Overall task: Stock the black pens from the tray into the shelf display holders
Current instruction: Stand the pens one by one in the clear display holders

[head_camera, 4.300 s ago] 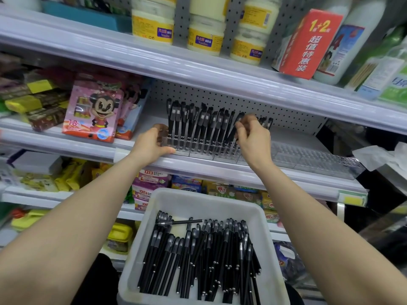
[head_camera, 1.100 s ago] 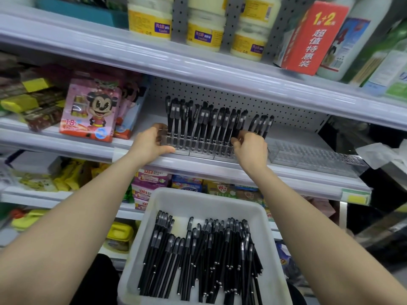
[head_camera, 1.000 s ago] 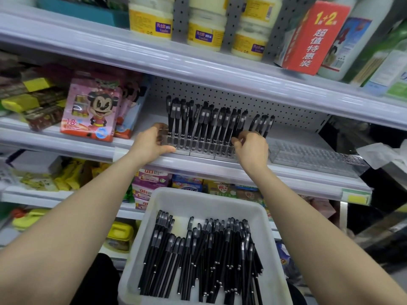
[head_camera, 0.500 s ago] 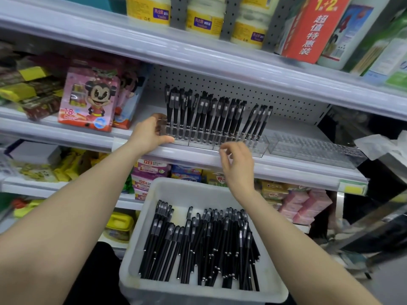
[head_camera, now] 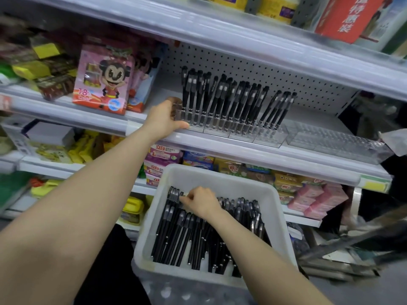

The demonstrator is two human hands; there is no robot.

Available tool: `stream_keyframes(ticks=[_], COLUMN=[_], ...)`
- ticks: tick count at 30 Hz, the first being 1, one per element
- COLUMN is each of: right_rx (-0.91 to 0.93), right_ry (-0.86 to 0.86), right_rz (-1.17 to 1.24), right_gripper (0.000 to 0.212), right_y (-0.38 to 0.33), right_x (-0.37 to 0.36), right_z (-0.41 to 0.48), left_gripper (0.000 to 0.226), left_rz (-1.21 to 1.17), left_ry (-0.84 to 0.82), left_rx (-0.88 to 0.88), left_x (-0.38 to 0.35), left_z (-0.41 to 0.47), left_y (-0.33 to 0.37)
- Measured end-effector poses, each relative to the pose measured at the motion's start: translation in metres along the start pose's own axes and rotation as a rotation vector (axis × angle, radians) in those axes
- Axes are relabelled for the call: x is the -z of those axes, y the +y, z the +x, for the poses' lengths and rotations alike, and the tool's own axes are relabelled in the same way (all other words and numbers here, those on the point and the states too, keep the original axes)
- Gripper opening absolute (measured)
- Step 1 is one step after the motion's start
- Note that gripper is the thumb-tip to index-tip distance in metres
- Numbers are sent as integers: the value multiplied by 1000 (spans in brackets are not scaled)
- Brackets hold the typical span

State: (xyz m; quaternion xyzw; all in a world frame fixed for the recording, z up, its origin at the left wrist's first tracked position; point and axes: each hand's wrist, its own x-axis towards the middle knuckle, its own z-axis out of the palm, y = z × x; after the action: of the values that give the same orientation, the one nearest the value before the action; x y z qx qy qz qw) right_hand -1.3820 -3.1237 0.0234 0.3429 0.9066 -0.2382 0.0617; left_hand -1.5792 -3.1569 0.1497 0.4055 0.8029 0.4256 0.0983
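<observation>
Observed: left hand fingers grip holder at its left end; stocked pens stand just right of them; right hand fingers curled, pinching 1 pen inside tray.

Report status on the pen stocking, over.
Left hand grips holder at its left end. Right hand pinches pens in tray. Right slots empty, nothing blocking.
</observation>
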Motion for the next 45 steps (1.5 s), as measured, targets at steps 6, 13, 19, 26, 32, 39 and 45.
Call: stream_keyframes(ticks=[6, 13, 19, 26, 32, 39, 45], right_rx=[-128, -185, -89, 163, 150, 63, 66], right_ry=[-9, -88, -71, 327, 790, 1130, 1135], right_rz=[113, 365, 530, 470, 616, 733, 633], right_gripper=[43, 26, 14, 16, 14, 15, 13], right_y=[-17, -18, -11, 9, 27, 44, 45], right_x=[-15, -3, 45, 132, 193, 226, 229], right_z=[10, 15, -3, -32, -52, -46, -29], left_gripper=[73, 73, 73, 77, 83, 76, 73], left_rz=[3, 43, 29, 50, 90, 97, 121], left_ry=[1, 6, 3, 6, 5, 0, 0], left_rx=[-17, -4, -6, -5, 2, 9, 24], left_x=[0, 2, 2, 4, 4, 5, 6], left_z=[0, -2, -4, -6, -8, -9, -11], left_y=[0, 4, 4, 2, 8, 12, 16])
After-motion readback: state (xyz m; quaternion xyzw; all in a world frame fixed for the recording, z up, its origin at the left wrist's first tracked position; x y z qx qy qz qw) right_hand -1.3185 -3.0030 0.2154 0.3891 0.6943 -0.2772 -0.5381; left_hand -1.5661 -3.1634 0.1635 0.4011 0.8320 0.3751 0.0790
